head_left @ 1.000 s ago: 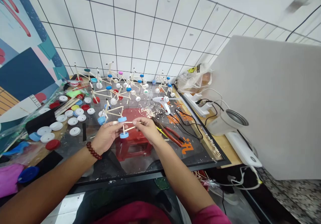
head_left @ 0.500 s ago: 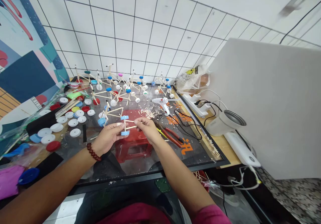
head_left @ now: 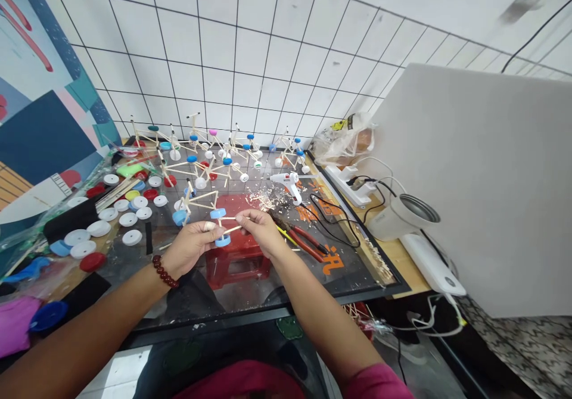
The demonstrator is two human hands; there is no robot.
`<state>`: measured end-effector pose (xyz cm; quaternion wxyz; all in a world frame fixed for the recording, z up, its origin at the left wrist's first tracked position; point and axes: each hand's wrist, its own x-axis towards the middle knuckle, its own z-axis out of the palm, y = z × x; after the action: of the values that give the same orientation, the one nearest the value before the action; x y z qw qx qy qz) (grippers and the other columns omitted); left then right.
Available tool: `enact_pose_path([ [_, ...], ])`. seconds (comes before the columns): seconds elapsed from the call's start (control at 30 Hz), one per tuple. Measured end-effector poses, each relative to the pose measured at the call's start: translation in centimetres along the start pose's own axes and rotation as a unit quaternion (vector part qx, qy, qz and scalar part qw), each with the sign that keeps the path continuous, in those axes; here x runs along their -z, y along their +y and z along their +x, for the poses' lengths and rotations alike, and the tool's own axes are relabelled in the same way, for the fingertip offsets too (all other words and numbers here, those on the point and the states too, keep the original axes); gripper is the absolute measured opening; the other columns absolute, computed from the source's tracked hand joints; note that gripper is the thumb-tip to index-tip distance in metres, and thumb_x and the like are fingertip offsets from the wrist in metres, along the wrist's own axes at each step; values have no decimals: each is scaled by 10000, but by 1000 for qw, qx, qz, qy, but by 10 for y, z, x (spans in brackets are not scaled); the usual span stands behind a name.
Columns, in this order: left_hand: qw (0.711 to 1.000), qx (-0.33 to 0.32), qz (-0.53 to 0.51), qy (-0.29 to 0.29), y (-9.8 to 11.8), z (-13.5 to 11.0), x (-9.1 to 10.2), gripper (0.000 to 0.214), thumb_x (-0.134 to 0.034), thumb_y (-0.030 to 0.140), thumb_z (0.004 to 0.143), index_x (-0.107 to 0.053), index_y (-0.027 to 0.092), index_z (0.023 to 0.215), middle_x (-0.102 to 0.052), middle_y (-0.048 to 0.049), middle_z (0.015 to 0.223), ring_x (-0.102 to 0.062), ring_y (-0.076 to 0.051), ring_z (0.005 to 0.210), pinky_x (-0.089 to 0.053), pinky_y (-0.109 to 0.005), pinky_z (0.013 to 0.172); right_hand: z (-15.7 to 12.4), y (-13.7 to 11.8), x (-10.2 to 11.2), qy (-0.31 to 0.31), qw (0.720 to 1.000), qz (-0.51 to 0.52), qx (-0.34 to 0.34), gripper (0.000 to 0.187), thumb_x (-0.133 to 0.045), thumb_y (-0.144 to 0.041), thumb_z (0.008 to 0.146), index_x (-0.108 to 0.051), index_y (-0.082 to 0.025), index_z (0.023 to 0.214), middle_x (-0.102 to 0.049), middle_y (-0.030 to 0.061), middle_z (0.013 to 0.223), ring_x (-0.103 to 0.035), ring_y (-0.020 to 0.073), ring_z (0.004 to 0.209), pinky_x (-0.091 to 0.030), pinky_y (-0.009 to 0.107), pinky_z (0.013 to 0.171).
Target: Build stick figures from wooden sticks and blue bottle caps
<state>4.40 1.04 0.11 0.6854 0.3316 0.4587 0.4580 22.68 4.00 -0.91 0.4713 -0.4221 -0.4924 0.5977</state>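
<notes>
Between my two hands is a small stick frame with blue bottle-cap wheels [head_left: 218, 213], held above the table. My left hand [head_left: 196, 245], with a beaded bracelet at the wrist, pinches the frame by its axle between the two caps. In my right hand [head_left: 259, 227], fingertips are closed on the far ends of the two thin wooden sticks [head_left: 230, 230]. Just behind my left hand stands another stick model [head_left: 199, 199] with light blue cap wheels. A white glue gun [head_left: 288, 186] lies beyond my right hand, and red-handled pliers [head_left: 308, 244] lie to its right.
Several finished stick models [head_left: 227, 161] stand along the wall. Loose white bottle caps [head_left: 131, 237] cover the left side. Wood chips [head_left: 266, 198] litter the middle. A black cord runs to a power strip [head_left: 348, 186]; a grey-white cup-shaped container [head_left: 402, 217] stands at the right.
The frame has tilted in my hands: its upper cap has shifted left and the lower cap slightly down. Both hands keep their grip and have moved slightly left.
</notes>
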Motion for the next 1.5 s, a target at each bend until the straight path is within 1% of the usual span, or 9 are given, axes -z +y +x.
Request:
enact_pose_path([
  [0.1, 1000, 6, 1, -8, 1, -1, 0, 371, -968, 356, 510, -774, 104, 702, -734, -62, 727, -668, -152, 704, -565, -275, 724, 1, -1, 0, 4, 1000, 6, -2, 404, -829, -543, 598, -674, -192, 722, -565, -52, 595, -484, 89, 524, -386, 240, 565],
  [0.2, 1000, 11, 1, -27, 2, 0, 1, 370, -933, 383, 590, -788, 97, 774, -754, -98, 818, -687, -185, 767, -581, -311, 752, 1, -2, -1, 15, 1000, 10, -6, 415, -836, -554, 580, -676, -196, 714, -568, -54, 576, -478, 91, 519, -383, 240, 556],
  [0.33, 999, 14, -5, -30, 1, 2, 3, 337, -911, 332, 643, -794, 111, 868, -761, -104, 899, -693, -194, 828, -583, -312, 771, 1, -3, -1, 22, 1000, 9, -12, 437, -850, -569, 549, -689, -196, 713, -574, -54, 557, -481, 93, 514, -378, 237, 549],
  [0.6, 1000, -6, -5, -21, -3, 3, 2, 284, -940, 301, 588, -761, 109, 697, -736, -63, 745, -673, -154, 730, -561, -293, 774, 1, -2, -2, 25, 1000, 12, -13, 449, -849, -583, 540, -681, -199, 700, -570, -56, 534, -483, 95, 505, -378, 240, 551],
  [0.8, 1000, -14, 7, -27, -2, 0, 0, 331, -953, 342, 553, -766, 112, 699, -732, -58, 736, -659, -150, 722, -549, -277, 746, 1, -1, -2, 20, 1000, 15, -15, 436, -852, -562, 542, -682, -194, 703, -584, -53, 573, -487, 88, 508, -385, 237, 555],
  [0.93, 1000, -16, -1, -25, -1, 0, -1, 316, -918, 363, 621, -766, 111, 737, -743, -76, 780, -671, -171, 757, -557, -300, 759, 1, 0, -2, 27, 1000, 7, -9, 407, -838, -550, 581, -676, -198, 708, -579, -51, 560, -490, 96, 515, -396, 243, 562],
  [1.07, 1000, -18, -20, -7, 0, 0, -2, 284, -894, 340, 661, -771, 129, 806, -764, -81, 842, -683, -174, 784, -552, -279, 721, 1, 0, -2, 20, 1000, -3, -2, 406, -830, -555, 596, -676, -196, 705, -575, -50, 556, -481, 95, 518, -389, 239, 557],
  [1.23, 999, -20, -24, 5, 1, 0, -2, 316, -900, 354, 643, -783, 118, 817, -764, -80, 802, -676, -163, 737, -554, -259, 683, 1, 1, -2, 11, 1000, -3, -1, 385, -828, -543, 590, -681, -206, 702, -576, -50, 570, -485, 97, 526, -387, 241, 563],
  [1.5, 999, -22, -31, 16, 2, 4, 3, 370, -957, 373, 525, -782, 128, 739, -774, -82, 772, -676, -171, 727, -575, -240, 653, 1, 3, -3, -6, 1000, 3, -3, 337, -820, -503, 595, -696, -205, 694, -620, -43, 633, -513, 96, 567, -422, 241, 593],
])
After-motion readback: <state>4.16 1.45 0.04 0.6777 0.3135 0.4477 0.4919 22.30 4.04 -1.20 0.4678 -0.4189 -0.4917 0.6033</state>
